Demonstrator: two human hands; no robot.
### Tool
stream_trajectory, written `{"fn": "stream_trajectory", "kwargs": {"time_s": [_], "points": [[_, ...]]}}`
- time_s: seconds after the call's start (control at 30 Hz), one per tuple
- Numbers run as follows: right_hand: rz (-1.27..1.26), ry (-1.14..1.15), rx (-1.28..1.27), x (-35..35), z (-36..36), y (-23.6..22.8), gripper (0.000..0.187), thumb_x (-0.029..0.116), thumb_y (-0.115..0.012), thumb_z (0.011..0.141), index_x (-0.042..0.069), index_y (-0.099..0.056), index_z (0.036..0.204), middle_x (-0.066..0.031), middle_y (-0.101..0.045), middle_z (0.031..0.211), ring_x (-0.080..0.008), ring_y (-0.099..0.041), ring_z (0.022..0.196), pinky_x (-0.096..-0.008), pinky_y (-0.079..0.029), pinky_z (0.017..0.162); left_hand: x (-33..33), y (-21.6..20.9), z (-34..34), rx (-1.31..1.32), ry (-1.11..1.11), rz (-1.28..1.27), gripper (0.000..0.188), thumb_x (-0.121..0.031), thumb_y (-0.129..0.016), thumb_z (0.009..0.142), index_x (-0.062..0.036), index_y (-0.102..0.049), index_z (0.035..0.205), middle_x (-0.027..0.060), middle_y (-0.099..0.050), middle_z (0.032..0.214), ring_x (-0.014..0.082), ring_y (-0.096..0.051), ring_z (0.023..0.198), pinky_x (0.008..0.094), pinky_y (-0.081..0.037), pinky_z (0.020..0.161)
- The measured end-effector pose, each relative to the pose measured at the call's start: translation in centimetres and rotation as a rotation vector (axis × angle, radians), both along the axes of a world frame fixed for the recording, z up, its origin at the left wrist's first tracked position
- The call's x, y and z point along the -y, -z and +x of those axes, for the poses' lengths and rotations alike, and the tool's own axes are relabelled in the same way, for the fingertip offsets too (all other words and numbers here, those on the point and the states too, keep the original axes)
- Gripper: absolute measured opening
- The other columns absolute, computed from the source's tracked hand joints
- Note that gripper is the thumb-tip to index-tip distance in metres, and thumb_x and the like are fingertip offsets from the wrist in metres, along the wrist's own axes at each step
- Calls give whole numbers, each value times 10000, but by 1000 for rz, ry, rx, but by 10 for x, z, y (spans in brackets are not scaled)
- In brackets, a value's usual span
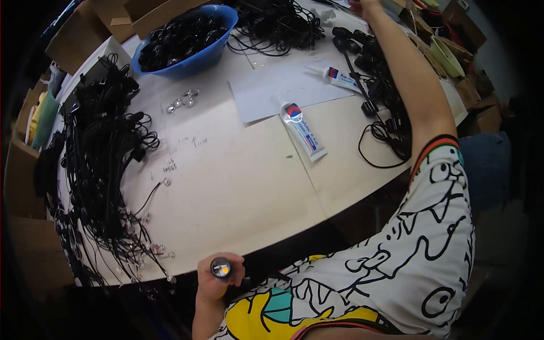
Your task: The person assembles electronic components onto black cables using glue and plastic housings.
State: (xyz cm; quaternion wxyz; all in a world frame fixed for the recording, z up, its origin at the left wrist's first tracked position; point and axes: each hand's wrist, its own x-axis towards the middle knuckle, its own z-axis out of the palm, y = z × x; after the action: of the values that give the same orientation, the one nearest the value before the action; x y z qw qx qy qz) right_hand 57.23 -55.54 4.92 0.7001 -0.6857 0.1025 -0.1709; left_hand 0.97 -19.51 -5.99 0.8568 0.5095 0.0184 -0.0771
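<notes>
Close to my body, just off the table's near edge, my left hand (pixel 212 283) is closed round a small black cylinder (pixel 221 267). The cylinder's round end faces up and shows silver and orange inside. My right arm stretches far across the table's right side. My right hand (pixel 365 7) is at the top edge of the picture, partly cut off, so its fingers and anything in them cannot be made out. Below it lies a heap of black cables and black cylindrical parts (pixel 391 93).
A glue tube (pixel 303 131) lies by a white paper sheet (pixel 255 93); a second tube (pixel 341 79) lies on it. Small shiny pieces (pixel 182 102) sit near a blue basin (pixel 190 69) of black parts. Black cable bundles (pixel 105 153) cover the left side; more cables (pixel 280 25) lie at the back.
</notes>
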Motion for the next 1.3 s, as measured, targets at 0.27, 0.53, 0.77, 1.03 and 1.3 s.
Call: {"fn": "stream_trajectory", "kwargs": {"time_s": [0.27, 0.53, 0.77, 1.03, 1.3], "points": [[-159, -1160, -191, 20, -88, -64, 185, 172, -508, 750, 39, -500, 621, -63, -447, 453, -145, -386, 309, -259, -304, 291, -3, 10, -3, 119, 34, 60, 573, -443, -610, 768, 78, -522, 991, 51, -521, 589, 69, -441, 470, 179, -291, 412], [-991, -253, -132, -51, -205, -91, 178, 112, -508, 672, -47, -576, 633, -123, -512, 478, -206, -462, 327, -342, -369, 310, 1, 12, 3, 191, 59, 92, 506, -408, -585, 797, 36, -531, 1033, 32, -508, 588, 47, -385, 462, 168, -270, 429], [-897, -239, 10, -54, -203, -73, 153, 80, -492, 662, -50, -571, 645, -119, -475, 446, -214, -423, 296, -347, -319, 295, -2, 20, 2, 236, 64, 78, 400, -291, -572, 812, 33, -536, 1044, 28, -510, 603, 53, -398, 486, 173, -277, 443], [-1093, -142, 198, -42, -208, -52, 215, 159, -473, 718, -46, -525, 752, -96, -495, 510, -186, -472, 370, -315, -359, 333, -1, 21, 2, 237, 75, 104, 377, -269, -576, 806, 25, -544, 1039, 27, -510, 588, 51, -394, 480, 171, -280, 442], [-916, -277, 2, -45, -207, -36, 267, 194, -518, 693, -53, -591, 763, -151, -557, 567, -214, -547, 447, -321, -421, 386, -1, 20, 3, 206, 82, 115, 345, -218, -561, 795, 34, -544, 1030, 32, -524, 592, 47, -410, 481, 167, -292, 441]]}}
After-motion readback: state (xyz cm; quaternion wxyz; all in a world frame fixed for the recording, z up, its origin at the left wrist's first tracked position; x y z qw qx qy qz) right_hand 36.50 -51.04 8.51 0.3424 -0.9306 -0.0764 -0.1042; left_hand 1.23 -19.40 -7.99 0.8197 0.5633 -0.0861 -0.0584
